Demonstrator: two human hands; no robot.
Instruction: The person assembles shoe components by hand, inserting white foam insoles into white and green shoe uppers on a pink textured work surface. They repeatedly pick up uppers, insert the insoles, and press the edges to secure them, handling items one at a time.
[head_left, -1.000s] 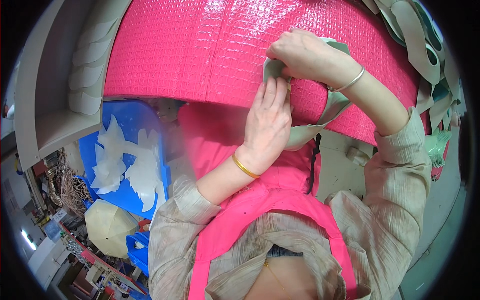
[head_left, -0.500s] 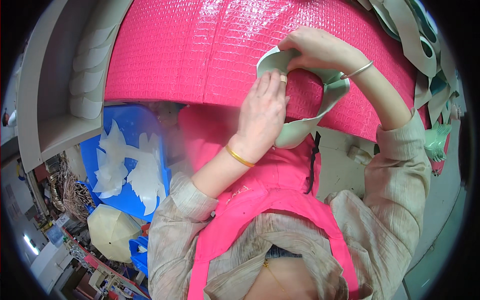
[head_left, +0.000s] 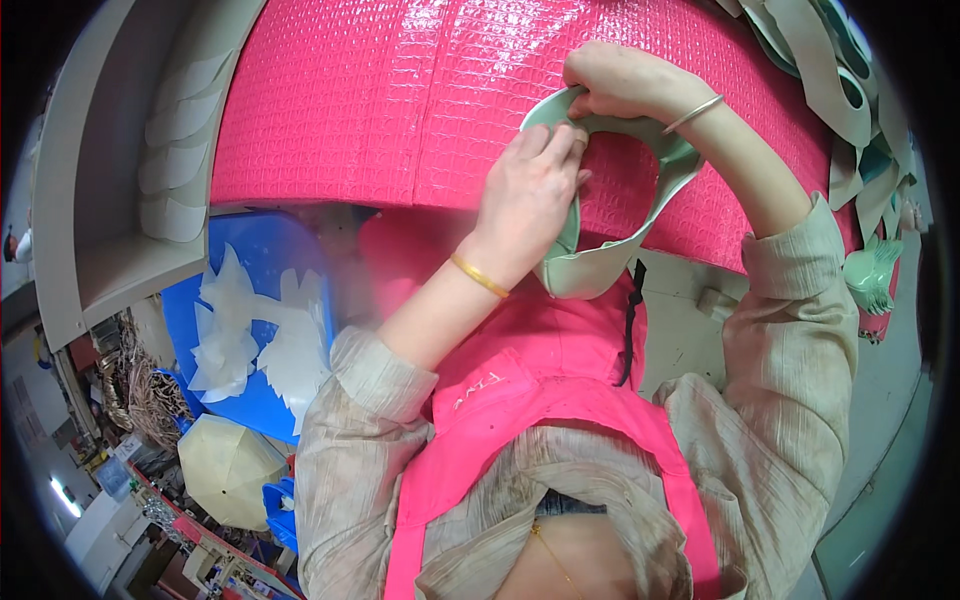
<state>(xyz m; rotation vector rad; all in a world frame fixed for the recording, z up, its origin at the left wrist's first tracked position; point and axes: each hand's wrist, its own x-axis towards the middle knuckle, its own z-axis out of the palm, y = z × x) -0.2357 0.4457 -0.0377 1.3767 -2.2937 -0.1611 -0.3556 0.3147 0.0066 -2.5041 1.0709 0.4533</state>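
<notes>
A pale green, leather-like shoe upper, bent into an open loop, rests partly on the pink table near its front edge. Its near rounded end hangs out over my apron. My left hand lies over the loop's left side, fingers curled and pressed onto the material. At the far end of the loop, my right hand is closed on the edge in a pinch. The two hands' fingertips are close together at the upper left part of the upper. Whatever lies under the left fingertips is hidden.
The table has a glossy pink embossed cover. A grey shelf box holding several pale curved pieces stands left. Below is a blue bin with white cut sheets. Several similar green uppers pile up far right.
My left fingers have gone from lying nearly flat to curled over the edge. The right hand has shifted slightly up and left. The loop looks a little wider.
</notes>
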